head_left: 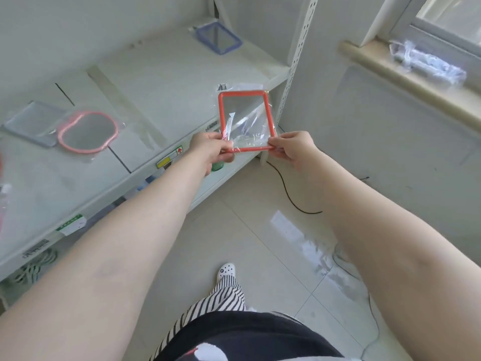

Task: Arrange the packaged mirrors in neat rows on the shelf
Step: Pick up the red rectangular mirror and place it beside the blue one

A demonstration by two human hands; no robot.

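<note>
Left hand [209, 148], right hand [291, 147] clamped on orange-framed mirror [246, 121]; barcode sticker [222, 87] unreadable.

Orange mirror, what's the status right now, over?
Both hands, left hand and right hand, gripping the orange mirror by its near edge, in wrapper, above the shelf front. Nothing blocking the open shelf space ahead.

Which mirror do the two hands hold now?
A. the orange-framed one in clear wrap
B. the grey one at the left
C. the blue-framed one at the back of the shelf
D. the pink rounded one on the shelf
A: the left hand and right hand grip the bottom corners of the orange-framed mirror.
</note>
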